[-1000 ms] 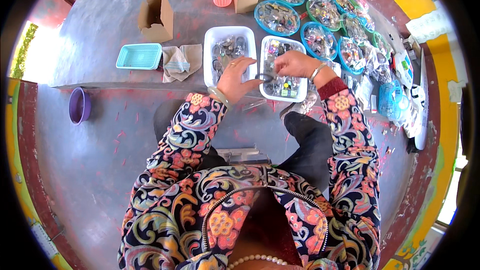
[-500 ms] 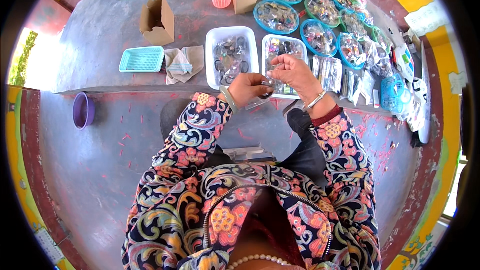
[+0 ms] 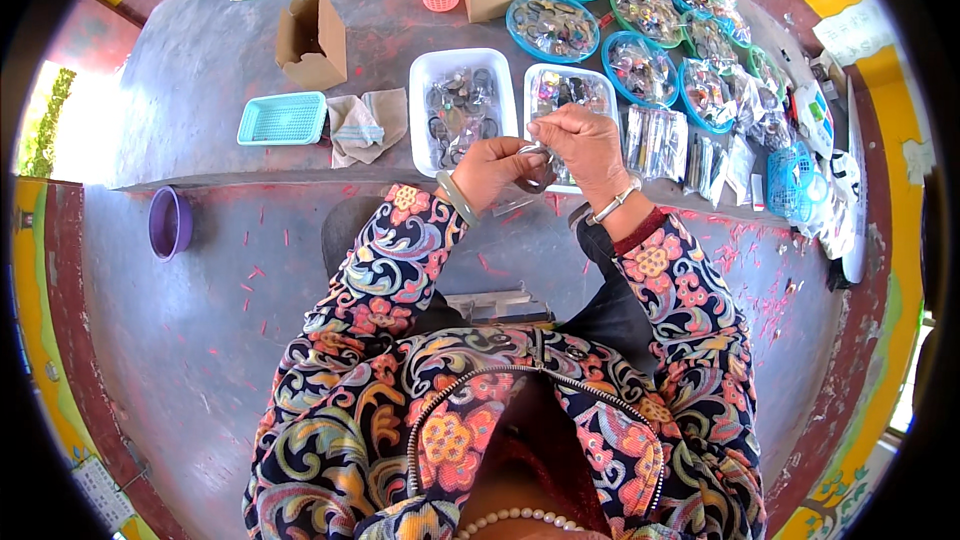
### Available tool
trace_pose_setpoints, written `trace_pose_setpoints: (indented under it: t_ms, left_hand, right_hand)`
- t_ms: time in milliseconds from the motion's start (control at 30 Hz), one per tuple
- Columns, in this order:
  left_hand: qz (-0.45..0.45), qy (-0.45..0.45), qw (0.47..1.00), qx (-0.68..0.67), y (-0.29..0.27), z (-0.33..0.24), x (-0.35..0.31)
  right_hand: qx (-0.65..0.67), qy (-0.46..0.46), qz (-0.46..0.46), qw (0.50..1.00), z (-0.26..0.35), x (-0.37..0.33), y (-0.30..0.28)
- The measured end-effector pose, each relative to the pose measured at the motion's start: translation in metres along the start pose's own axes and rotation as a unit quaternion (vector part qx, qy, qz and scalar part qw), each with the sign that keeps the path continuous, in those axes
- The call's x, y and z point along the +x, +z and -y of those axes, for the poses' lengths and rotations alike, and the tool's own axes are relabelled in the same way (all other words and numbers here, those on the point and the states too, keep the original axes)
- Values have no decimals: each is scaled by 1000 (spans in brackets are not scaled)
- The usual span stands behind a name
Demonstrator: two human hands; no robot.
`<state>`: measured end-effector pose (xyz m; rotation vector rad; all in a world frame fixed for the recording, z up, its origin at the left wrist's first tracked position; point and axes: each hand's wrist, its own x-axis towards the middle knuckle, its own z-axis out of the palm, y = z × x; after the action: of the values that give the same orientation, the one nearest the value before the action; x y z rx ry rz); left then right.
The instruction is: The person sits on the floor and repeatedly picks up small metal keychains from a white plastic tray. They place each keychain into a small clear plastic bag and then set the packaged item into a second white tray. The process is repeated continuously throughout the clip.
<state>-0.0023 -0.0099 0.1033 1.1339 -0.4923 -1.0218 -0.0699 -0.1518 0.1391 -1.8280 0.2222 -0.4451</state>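
Observation:
Both my hands meet over the front edge of the raised surface. My left hand (image 3: 487, 171) is closed, thumb and fingers pinching a dark ring-shaped item (image 3: 538, 178) that looks glossy, perhaps in clear wrapping. At its upper edge the thumb and forefinger of my right hand (image 3: 588, 148) pinch together; whether they grip the item itself or a bit of wrap is too small to tell. Just beyond the left hand stands a white tray (image 3: 417, 110) of clear packets with dark rings. Partly behind the right hand is a second white tray (image 3: 612, 90) with colourful small packets.
Several blue and green round baskets (image 3: 553, 58) of packets fill the back right. Bundles of clear-wrapped sticks (image 3: 655, 145) lie at right. Leftward are a turquoise basket (image 3: 282, 118), a folded cloth (image 3: 368, 128) and a cardboard box (image 3: 312, 40). A purple bucket (image 3: 170, 223) stands on the floor.
My right hand has come down and closer to the left, its fingertips now at the ring-shaped item. More of the item shows below the fingers.

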Motion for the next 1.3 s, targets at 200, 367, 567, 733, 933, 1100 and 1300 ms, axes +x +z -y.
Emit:
trace_pose_setpoints:
  t_ms: [200, 367, 567, 733, 933, 1100, 1300]
  left_hand:
    - [0, 3, 1000, -5, 0, 1, 2]
    - [-91, 7, 996, -19, -5, 3, 1]
    - [-72, 60, 995, 28, -6, 1, 2]
    - [-74, 100, 991, 46, -8, 5, 3]
    - [-87, 70, 992, 63, -13, 3, 4]
    - [-84, 58, 993, 60, -13, 2, 3]
    - [-92, 58, 989, 95, -12, 0, 2]
  right_hand:
    - [86, 105, 7, 991, -3, 3, 0]
    - [233, 226, 39, 945, -4, 10, -10]
    - [229, 246, 85, 938, -11, 3, -2]
    - [217, 233, 54, 946, -12, 3, -3]
    - [183, 217, 69, 956, -15, 4, -3]
    - [177, 206, 72, 960, -17, 4, -3]
    - [180, 210, 87, 957, -17, 4, -2]
